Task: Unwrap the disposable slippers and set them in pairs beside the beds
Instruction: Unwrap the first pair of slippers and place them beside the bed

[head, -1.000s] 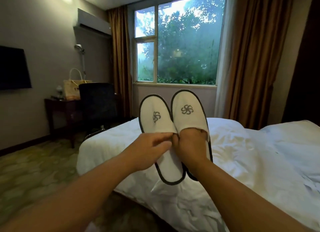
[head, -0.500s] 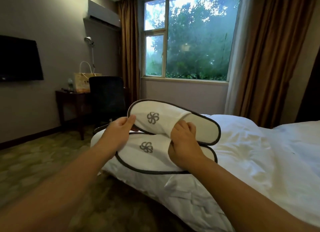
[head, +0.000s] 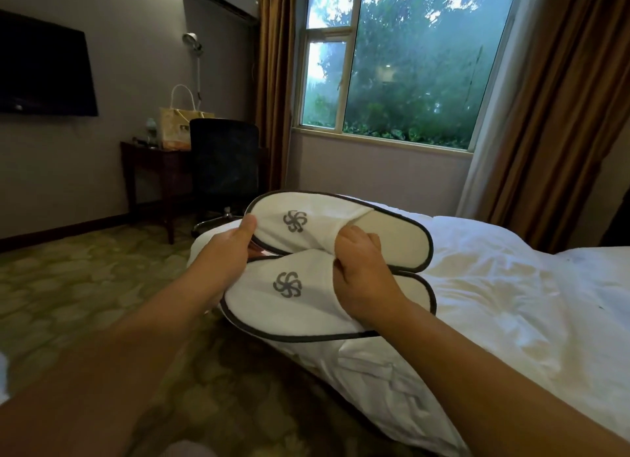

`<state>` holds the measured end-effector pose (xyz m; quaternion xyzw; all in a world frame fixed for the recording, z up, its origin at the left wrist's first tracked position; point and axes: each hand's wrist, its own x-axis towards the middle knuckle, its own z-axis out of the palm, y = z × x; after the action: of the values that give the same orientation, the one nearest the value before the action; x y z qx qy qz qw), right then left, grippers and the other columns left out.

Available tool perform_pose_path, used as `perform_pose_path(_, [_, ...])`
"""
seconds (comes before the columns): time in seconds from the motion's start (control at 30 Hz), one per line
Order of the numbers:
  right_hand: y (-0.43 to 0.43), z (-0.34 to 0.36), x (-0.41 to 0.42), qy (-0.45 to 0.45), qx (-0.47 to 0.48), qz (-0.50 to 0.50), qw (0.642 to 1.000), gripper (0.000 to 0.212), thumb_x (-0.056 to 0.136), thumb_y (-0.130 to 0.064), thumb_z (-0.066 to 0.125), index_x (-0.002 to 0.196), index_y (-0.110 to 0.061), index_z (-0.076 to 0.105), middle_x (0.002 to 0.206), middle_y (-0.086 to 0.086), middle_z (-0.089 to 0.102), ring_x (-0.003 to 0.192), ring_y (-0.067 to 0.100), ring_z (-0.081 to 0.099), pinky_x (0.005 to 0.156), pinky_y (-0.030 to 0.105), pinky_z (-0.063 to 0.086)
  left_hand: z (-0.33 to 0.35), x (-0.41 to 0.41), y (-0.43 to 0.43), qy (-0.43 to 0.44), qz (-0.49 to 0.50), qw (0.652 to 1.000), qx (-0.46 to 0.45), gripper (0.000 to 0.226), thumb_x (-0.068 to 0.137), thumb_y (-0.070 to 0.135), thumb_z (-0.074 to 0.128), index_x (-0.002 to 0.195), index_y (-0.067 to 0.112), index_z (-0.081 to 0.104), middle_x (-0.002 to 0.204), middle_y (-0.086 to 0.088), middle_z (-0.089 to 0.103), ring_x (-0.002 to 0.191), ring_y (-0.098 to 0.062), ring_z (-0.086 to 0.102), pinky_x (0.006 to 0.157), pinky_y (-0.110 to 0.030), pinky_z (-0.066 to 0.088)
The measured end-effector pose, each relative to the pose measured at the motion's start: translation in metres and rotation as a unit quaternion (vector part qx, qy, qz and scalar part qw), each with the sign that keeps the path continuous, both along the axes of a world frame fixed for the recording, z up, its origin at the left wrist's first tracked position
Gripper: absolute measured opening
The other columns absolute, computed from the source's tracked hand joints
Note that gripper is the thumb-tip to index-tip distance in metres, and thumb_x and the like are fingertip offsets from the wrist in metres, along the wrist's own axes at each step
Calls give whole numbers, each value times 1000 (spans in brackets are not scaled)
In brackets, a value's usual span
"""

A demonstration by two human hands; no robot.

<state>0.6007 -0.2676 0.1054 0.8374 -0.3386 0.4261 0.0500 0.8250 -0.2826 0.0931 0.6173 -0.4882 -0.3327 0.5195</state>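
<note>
I hold two unwrapped white slippers (head: 300,306) side by side above the bed's (head: 494,286) near corner. My left hand (head: 231,248) grips the toe ends and my right hand (head: 361,279) pinches both uppers, to carry them as a pair.

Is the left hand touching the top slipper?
Touching. The head view shows the left hand with its thumb pressed on the toe edge of the top slipper.

The 2 slippers (head: 306,248) are white with dark grey edges and a grey swirl. The bed (head: 494,286) is white. The curtains (head: 545,115) are brown.
</note>
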Motion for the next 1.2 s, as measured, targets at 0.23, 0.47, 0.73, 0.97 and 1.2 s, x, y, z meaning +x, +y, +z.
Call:
perform_pose_path(0.23, [4,-10,31,-3,4,55,998,18,84,-11,50,84,-12,69,86,0,66,85,16,56,78,31,40,-33,23,-3,65,10,996,55,58,90,71,47,65,30,80,83,-8,79,90,-33,72,92,-52,55])
perform_pose_path(0.47, [-51,-33,40,67,182,-44,980,44,90,-6,56,55,-22,35,62,-5,45,56,8,39,54,25,36,-56,27,0,-79,97,987,-105,44,96,56,50,69,26,67,65,3,67,69,-13,66,57,-26,46])
perform_pose_path(0.73, [-122,-98,102,10,225,-73,971,25,91,-8,50,68,-16,57,67,5,56,68,27,53,65,40,43,-123,75,-59,-47,167,984,-23,17,97,38,57,84,27,55,80,7,60,76,-12,58,56,-28,39])
perform_pose_path(0.97, [-202,-259,86,129,306,-79,940,23,90,-6,51,87,-17,70,92,-1,49,87,25,45,75,33,36,-285,60,-114,105,141,941,288,31,100,28,53,122,8,61,111,-13,69,98,-33,66,81,-47,58])
perform_pose_path(1.2, [-258,-413,80,284,466,71,835,38,83,1,57,60,-28,48,91,-6,49,84,14,49,68,16,35,-410,47,-139,264,179,819,477,17,92,23,59,102,13,69,86,-13,79,68,-29,75,50,-39,58])
